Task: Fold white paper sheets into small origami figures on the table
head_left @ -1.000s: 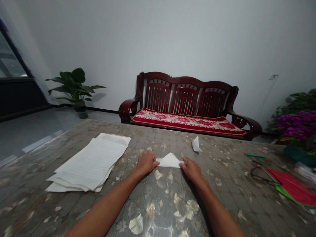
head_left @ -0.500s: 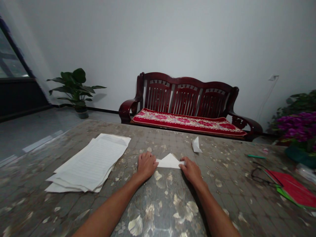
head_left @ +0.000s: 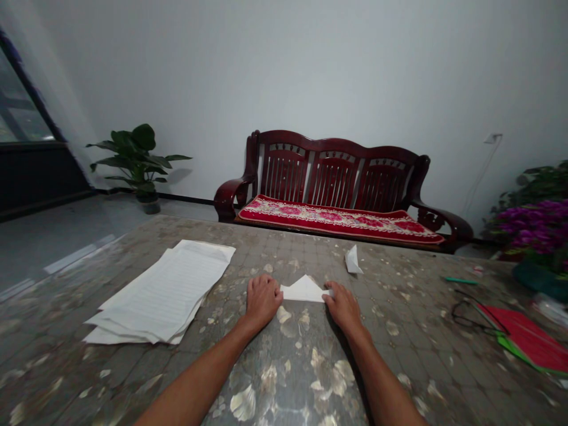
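A small folded sheet of white paper (head_left: 304, 290) lies on the patterned table (head_left: 293, 343), its pointed peak facing away from me and a narrow strip along the near side. My left hand (head_left: 263, 300) pinches the strip's left end, fingers curled. At the right end, my right hand (head_left: 343, 305) grips the strip between thumb and fingers. Beyond my right hand stands a small folded white paper piece (head_left: 353, 260), apart from both hands. To the left of my left hand rests a loose stack of lined white paper sheets (head_left: 164, 296).
On the right are a green pen (head_left: 461, 281), black-framed glasses (head_left: 474, 318), a red sheet (head_left: 528, 337) over a green one, and purple flowers (head_left: 535, 228). A dark red wooden bench (head_left: 335, 171) stands past the far table edge; a potted plant (head_left: 139, 160) is at the left.
Almost nothing differs. Both hands keep their hold on the ends of the folded paper, and the view has shifted very slightly.
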Available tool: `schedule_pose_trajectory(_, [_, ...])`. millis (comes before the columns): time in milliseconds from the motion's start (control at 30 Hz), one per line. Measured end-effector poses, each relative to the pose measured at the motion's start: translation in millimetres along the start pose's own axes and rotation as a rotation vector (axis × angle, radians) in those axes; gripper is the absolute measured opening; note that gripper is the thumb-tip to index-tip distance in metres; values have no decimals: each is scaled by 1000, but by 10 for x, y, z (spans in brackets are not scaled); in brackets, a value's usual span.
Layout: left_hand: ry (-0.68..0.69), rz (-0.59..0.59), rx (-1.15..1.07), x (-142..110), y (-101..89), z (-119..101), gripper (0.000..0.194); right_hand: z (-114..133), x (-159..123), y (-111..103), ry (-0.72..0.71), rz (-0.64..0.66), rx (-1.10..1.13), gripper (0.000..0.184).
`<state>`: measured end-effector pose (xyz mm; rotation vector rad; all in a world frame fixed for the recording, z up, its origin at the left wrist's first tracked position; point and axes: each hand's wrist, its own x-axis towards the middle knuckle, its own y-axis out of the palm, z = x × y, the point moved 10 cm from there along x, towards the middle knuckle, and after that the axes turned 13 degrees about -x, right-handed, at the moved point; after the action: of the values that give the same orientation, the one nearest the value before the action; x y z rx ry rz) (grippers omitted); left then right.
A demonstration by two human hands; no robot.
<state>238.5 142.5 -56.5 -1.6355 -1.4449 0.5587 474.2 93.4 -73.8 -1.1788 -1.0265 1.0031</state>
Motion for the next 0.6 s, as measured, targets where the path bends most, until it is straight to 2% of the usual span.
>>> schedule_pose_trajectory(300, [-7,-28,1,-41,-11,16,10,-32,-13,22,25,-40,-30,43])
schedule_pose_trajectory(400, [33,-54,12,-68,-26,-38,23,-28,-14,29,35,-34,-38,45])
schedule_pose_trajectory(500, [179,-69,93,-79,11,-182,44,-27,-12,34,46,-24,-43,46])
schedule_pose_trajectory(600, [464,34,158,-109,200,-430,45,-21,-10,34,52,-11,-51,46])
